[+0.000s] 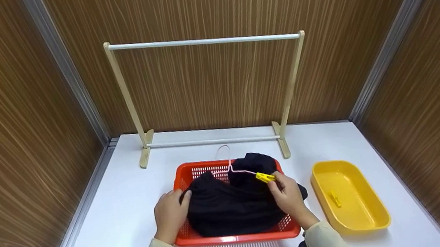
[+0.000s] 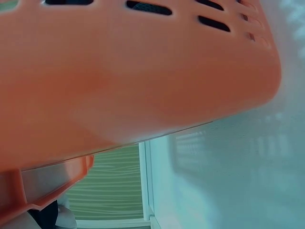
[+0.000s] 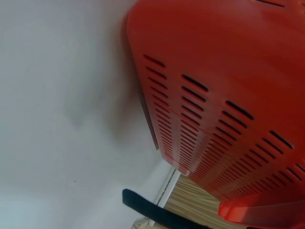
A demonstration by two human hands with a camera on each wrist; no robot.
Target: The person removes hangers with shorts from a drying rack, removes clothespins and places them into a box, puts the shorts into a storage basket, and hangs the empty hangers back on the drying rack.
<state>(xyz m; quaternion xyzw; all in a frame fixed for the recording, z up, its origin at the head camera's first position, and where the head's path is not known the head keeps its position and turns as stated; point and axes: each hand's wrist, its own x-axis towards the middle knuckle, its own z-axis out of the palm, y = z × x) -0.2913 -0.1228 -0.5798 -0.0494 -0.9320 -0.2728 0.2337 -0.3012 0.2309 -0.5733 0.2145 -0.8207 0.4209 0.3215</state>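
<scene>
Grips the left edge of a black garment (image 1: 234,211) in the left hand (image 1: 171,212), fingers and thumb curled together on the cloth. Pinches a yellow clothespin (image 1: 264,177) in the right hand (image 1: 288,196), closed on it between thumb and fingers. Holds its front end against one arm of a pink clothes hanger (image 1: 230,166), just left of the right fingertips; cannot tell whether clipped on. Keeps the garment between both sets of fingers, heaped in a red slotted plastic basket (image 1: 233,239). To the right of the right fingers, has a yellow tray (image 1: 355,201) with a second clothespin (image 1: 335,199) inside. Works over a smooth white tabletop (image 1: 123,217), bearing the basket's slotted shadow on the near side of the fingers. Beyond the fingers, has a pale wooden drying rack (image 1: 204,41) with white bars. Faces brown wood-grain walls (image 1: 207,87) left, right and ahead of the fingers, joined by grey metal corner profiles (image 1: 69,70).
</scene>
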